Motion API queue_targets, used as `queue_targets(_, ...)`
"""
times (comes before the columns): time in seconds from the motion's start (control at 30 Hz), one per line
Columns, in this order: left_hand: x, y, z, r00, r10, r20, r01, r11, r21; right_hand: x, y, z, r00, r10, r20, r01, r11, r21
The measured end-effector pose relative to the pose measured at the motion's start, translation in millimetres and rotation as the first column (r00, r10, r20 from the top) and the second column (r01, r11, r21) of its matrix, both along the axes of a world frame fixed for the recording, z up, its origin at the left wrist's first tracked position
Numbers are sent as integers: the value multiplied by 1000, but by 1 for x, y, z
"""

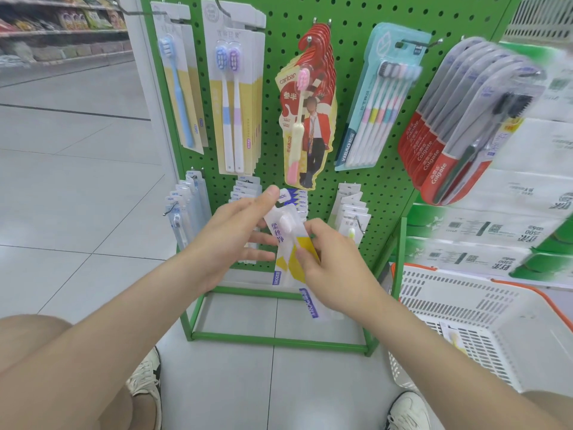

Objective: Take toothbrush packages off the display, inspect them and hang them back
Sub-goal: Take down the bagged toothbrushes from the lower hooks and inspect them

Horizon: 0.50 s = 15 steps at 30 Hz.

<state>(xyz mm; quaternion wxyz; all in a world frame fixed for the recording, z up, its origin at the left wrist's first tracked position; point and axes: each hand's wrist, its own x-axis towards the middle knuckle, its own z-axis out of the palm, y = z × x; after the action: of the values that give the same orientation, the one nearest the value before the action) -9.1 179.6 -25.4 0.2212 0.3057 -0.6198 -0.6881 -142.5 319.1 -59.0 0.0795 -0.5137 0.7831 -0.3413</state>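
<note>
In a shop aisle, before the green pegboard display (356, 26), the left hand (235, 237) and right hand (331, 268) clamp their fingers (302, 256) on one toothbrush package (283, 240).

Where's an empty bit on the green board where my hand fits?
Bare green pegboard shows between the twin-brush packs and the red packs, and again between the red packs and the teal multi-pack. Lower down it is crowded: the left hand and right hand hold a white package there.
</note>
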Motion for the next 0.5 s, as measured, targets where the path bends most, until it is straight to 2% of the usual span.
queue_targets(0.1,0,-4,-7,1000,-15,23,20,971,-238,-6,-5,1,965,-39,259,26,998,51)
queue_targets(0.17,0,-8,-10,999,-34,32,42,964,-263,-6,-7,0,927,-27,375,-12,995,101)
queue_targets(0.23,-3,-15,-10,997,-30,68,48,959,-280,-6,-10,-2,921,-6,390,-50,990,133)
queue_targets(0.3,-5,-25,-13,991,27,130,27,917,-397,-5,-13,-3,953,3,302,-57,984,170)
queue_targets(0.4,-12,-39,-15,961,146,236,62,715,-697,-12,-18,-4,999,-47,23,40,975,217)
queue_targets(0.5,-22,-46,-18,926,222,305,138,553,-822,-30,-27,-3,969,-65,-238,115,973,202)
